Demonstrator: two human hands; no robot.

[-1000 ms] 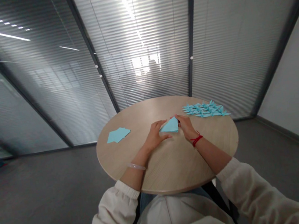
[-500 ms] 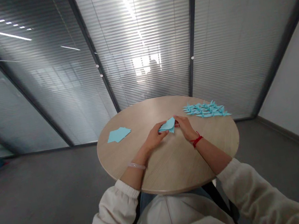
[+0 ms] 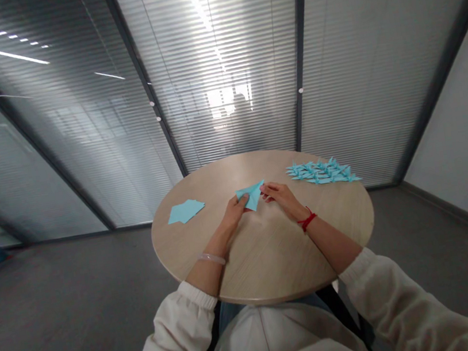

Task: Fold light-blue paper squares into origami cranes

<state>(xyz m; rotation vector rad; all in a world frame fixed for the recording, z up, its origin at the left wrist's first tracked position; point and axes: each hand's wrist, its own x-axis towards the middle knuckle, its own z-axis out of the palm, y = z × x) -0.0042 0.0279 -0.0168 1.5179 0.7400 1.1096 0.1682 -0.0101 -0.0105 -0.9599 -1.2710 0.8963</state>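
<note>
1. Head view: folded blue paper [image 3: 252, 194], one, over the middle of the table [image 3: 268, 263].
2. Left hand [image 3: 233, 210], pinching the paper's left side, thumb on top.
3. Right hand [image 3: 282, 195], fingertips pinching the paper's upper right corner.
4. Blue sheets [image 3: 184, 211], flat, at the table's left.
5. Blue paper birds [image 3: 323, 172], clustered at far right.

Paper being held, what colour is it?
The held paper is light blue, best seen in the head view.
</note>
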